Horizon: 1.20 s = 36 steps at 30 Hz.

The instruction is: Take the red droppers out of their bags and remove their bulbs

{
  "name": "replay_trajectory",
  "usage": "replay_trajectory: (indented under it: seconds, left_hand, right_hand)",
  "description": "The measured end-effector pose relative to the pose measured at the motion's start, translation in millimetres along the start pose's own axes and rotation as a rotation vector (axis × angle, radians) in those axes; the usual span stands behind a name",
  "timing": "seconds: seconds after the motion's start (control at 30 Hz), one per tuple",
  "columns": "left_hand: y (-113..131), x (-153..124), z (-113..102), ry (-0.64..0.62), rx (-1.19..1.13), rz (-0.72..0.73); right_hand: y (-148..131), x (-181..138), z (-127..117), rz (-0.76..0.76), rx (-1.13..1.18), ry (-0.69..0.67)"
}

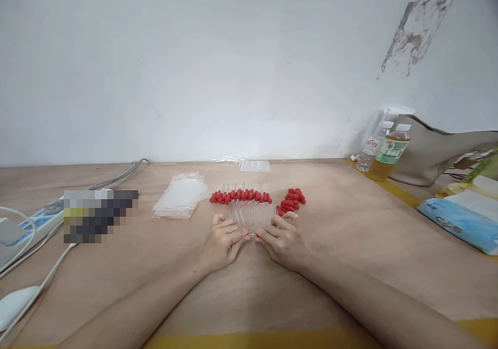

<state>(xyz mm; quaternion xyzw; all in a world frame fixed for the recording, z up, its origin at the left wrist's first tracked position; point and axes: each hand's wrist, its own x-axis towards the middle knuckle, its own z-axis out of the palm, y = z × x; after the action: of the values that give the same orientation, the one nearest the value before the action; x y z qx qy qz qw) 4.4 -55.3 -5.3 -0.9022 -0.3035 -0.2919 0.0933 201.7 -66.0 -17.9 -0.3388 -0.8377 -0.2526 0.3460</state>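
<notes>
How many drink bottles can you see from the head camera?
2. Both are at the far right: the clear bottle with a red-and-white label, and the green-labelled bottle partly in front of it. Any behind the grey-brown object would be hidden.

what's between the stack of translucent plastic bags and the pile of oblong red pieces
The head view shows a row of red-tipped clear tubes and, just below it, plain clear tubes.

Soft, diffuse light keeps the wall [194,69] pale and the worktop [369,224] duller, with faint shadow between the forearms [358,289], wide-angle stretching towards the edges and a pixelated patch [100,216] at left.
</notes>
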Motion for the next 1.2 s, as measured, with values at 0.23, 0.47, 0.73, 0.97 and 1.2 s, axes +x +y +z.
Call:
replay_trajectory:
  seconds: [0.23,0.47,0.73,0.97,1.2]
  left_hand:
    - [-3.4,-2.7,-3.3,-0.034,-0.027,-0.037]
    - [-28.9,-9.4,-2.7,0.207,-0.127,-0.295]
    - [-41.3,-8.2,3.0,0.289,-0.055,-0.330]
    - [-41.7,-2.1,10.2,0.256,-0.053,-0.277]
    - [-36.7,1.6,10.3,0.060,-0.173,-0.220]
  right_hand:
    - [6.5,-6.1,-4.4,-0.003,-0.029,0.039]
    - [29.8,-7.4,-13.0,0.204,-0.007,0.147]
    - [38.1,-5.2,-14.3,0.265,-0.049,0.165]
    - [41.4,-6.3,-7.1,0.247,0.013,0.176]
    - [46.0,-8.5,2.0,0.345,0.299,0.147]
